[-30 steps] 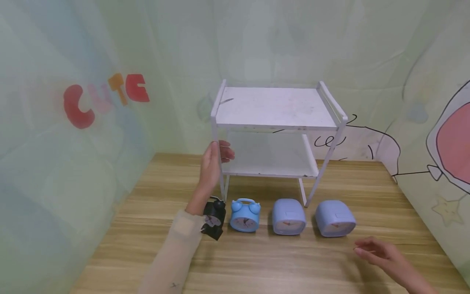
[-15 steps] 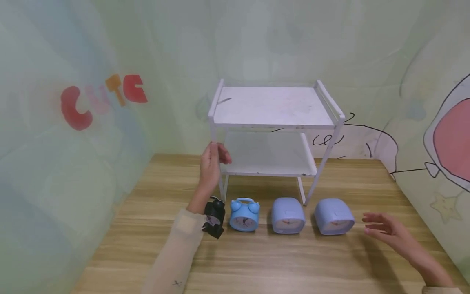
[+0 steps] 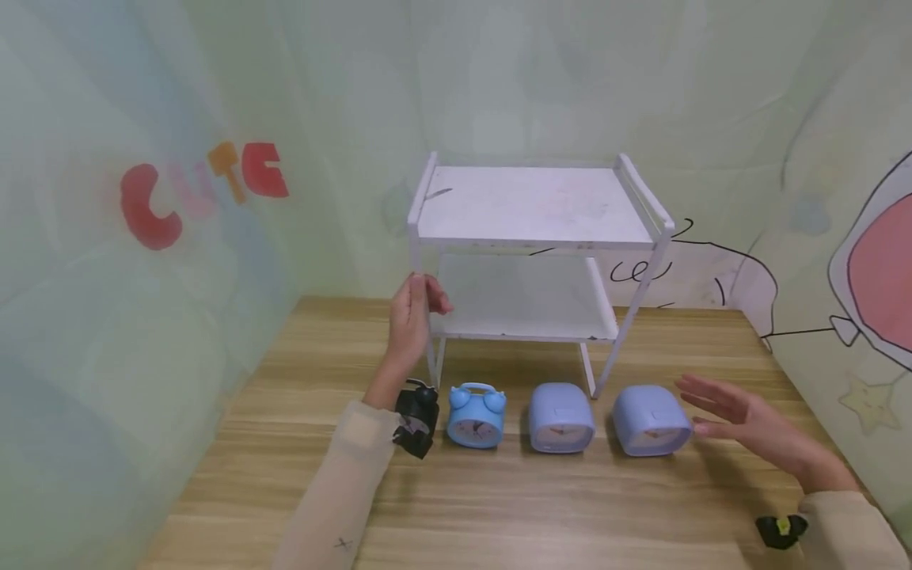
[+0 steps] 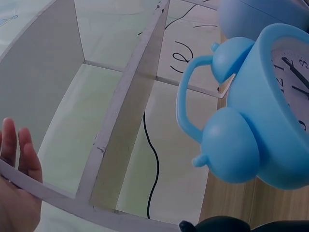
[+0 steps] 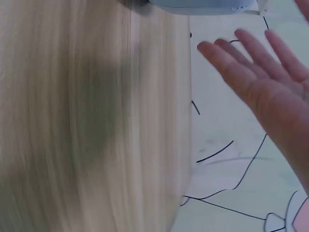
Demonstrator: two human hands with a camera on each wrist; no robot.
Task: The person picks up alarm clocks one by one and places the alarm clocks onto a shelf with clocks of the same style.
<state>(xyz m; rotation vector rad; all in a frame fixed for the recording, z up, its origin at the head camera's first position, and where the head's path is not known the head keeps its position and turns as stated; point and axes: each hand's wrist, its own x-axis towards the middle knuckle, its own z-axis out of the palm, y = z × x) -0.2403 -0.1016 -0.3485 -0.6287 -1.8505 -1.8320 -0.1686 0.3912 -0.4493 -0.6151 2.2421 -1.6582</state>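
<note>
My left hand (image 3: 409,321) grips the front left post of a white two-tier shelf (image 3: 534,207), its fingers passing behind the post. In the left wrist view, that hand's fingertips (image 4: 26,152) show beyond the post. Below the forearm stands a black twin-bell alarm clock (image 3: 420,408), partly covered by the wrist. Beside it is a light-blue twin-bell alarm clock (image 3: 475,419). To the right stand a periwinkle cube-like clock (image 3: 560,416) and a matching second clock (image 3: 650,419). My right hand (image 3: 741,419) is at that last clock's right side, fingers extended; contact cannot be told.
The clocks line up on a wooden tabletop (image 3: 541,507) before the shelf. A printed cloth wall (image 3: 342,158) with letters and drawings encloses the table's back and sides. A small black device (image 3: 780,530) sits at the right wrist.
My right hand has moved forward and to the left, up to the rightmost clock, and its fingers have straightened. The left hand stays at the shelf post, and the clocks stand where they were.
</note>
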